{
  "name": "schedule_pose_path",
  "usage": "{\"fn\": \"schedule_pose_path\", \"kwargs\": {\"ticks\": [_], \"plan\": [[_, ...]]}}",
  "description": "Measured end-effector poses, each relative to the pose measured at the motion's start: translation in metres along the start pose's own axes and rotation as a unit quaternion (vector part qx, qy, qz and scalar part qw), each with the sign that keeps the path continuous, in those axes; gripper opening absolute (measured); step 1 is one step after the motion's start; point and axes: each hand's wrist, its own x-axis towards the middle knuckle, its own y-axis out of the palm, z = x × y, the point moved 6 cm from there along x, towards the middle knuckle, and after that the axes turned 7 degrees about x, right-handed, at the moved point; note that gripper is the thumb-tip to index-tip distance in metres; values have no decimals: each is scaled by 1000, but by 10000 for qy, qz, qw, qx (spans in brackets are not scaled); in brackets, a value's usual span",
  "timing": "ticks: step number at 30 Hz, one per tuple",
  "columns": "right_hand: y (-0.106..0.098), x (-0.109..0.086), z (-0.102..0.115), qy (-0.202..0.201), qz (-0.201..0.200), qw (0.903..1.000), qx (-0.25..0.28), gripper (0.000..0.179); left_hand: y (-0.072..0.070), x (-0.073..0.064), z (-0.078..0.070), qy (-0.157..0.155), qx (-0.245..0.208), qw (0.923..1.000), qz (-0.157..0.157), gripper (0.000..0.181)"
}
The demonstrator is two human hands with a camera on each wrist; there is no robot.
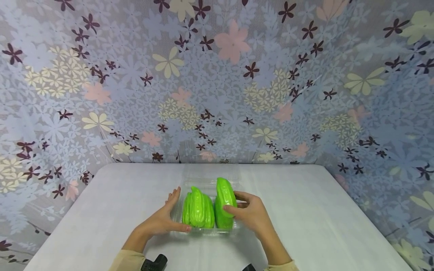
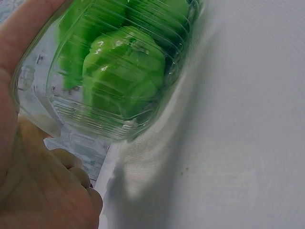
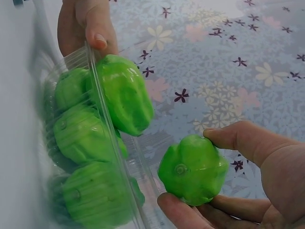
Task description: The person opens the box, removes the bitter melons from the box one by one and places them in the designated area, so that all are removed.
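A clear plastic clamshell box [image 1: 207,231] lies on the table with its lid folded back. Several glossy green lobed fruits, ribbed lengthwise, fill its left and middle; one fruit [image 1: 198,207] sits on top of others there. At the box's left front corner my left hand [image 1: 162,220] rests with spread fingers, thumb along the near side. My right hand [image 1: 251,210] pinches another green lobed fruit [image 3: 193,169] between thumb and fingers, over the box's right end. Below it, a further green fruit [image 1: 223,221] lies in the box. The right wrist view shows the held fruit end-on, apart from the box wall.
A white cloth covers the table [image 1: 305,218]. Behind it hangs a flowered curtain-like backdrop [image 1: 217,94]. The box's transparent lid [image 1: 211,173] reaches back toward the table's far edge. Dark wrist-worn devices [image 1: 154,262] show at the bottom.
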Motion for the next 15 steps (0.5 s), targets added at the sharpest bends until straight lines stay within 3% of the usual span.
{"fn": "schedule_pose_path", "kwargs": {"ticks": [15], "plan": [[-27,-2,5,69,-310,9995,-77,65,1,0,0,-27,20,10000,-70,135]]}}
